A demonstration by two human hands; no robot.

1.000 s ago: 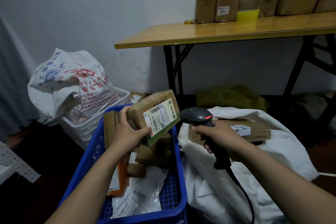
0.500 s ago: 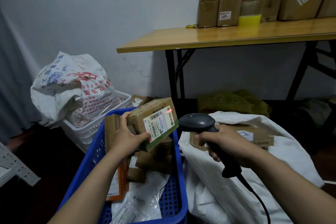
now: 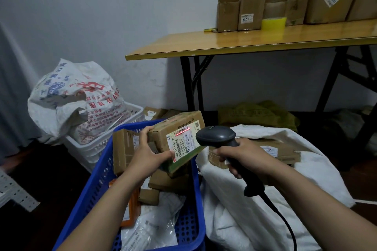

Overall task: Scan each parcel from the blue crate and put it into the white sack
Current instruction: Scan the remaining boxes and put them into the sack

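Left hand: The left hand [image 3: 145,155] grips a brown cardboard parcel [image 3: 163,134] by its near-left end, thumb along the lower edge of the label side and fingers hooked over the top, holding it clear above the blue crate.
Parcel: It is tilted, with its white shipping label [image 3: 182,144] turned toward the right hand. A green band runs along its lower edge.
Right hand: The right hand [image 3: 240,155] is closed round the handle of a dark grey barcode scanner [image 3: 216,135], just right of the parcel. Whether a finger presses the trigger cannot be told.
Scanner: Its head points left at the label, close to the parcel's right end but apart from it. A black cable [image 3: 285,220] drops from the handle below the right wrist.
Scan line: A red line [image 3: 182,131] glows across the barcode at the top of the label.
Blue crate: The blue crate [image 3: 98,187] sits beneath the left hand and forearm. It holds more cardboard boxes [image 3: 124,149], an orange-edged parcel [image 3: 130,206] and pale poly mailers [image 3: 151,224].
White sack: The white sack [image 3: 255,210] lies open beneath and beyond the right hand, against the crate's right wall. A flat labelled carton [image 3: 285,152] rests in its mouth just beyond the right knuckles.
Beyond the left hand: A white plastic basket [image 3: 91,149] carries a printed woven bag [image 3: 75,98].
Beyond the right hand: A wooden folding table [image 3: 244,40] stands above and well behind, bearing open cartons [image 3: 253,6] and a roll of yellow tape [image 3: 274,23]. A green bag [image 3: 257,114] lies under it.
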